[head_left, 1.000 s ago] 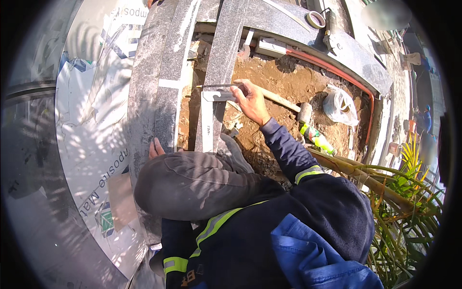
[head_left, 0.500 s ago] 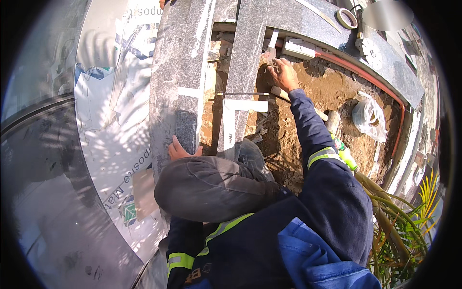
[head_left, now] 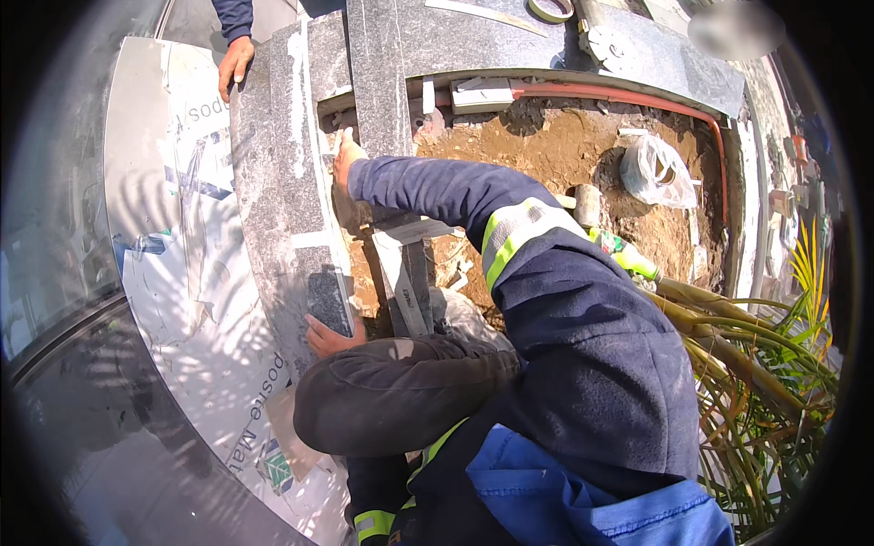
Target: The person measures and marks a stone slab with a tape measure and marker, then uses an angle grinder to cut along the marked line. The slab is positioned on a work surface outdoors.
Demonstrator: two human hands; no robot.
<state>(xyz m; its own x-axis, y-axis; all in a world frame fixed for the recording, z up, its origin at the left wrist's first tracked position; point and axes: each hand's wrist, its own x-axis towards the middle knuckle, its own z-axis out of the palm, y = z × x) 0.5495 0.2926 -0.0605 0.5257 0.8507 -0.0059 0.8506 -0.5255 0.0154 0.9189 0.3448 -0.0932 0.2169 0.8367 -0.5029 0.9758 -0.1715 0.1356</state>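
A long speckled grey stone slab [head_left: 323, 289] runs away from me along the left of the soil bed, with a pale band across it. At its near end, my left hand [head_left: 334, 338] grips it, fingers on one side and thumb on the other. My right hand [head_left: 346, 164] holds the slab's right edge farther up, its fingertips partly hidden. A second, narrower stone strip [head_left: 381, 82] passes under my right forearm. On its near part lies a pale metal try square [head_left: 401, 278], partly covered by shadow. My bent knee is beside the left hand.
Another person's hand [head_left: 237, 65] rests on the far left stone. White printed sheeting [head_left: 173, 273] covers the left side. An orange pipe [head_left: 628, 94], a plastic-wrapped roll [head_left: 657, 173], an angle grinder [head_left: 608, 45] and a tape roll [head_left: 551, 7] lie to the right; plants [head_left: 765, 382] stand near right.
My right hand has moved left from above the soil to the slab's edge. My left hand stays at the near end. The other person's hand has come into fuller view.
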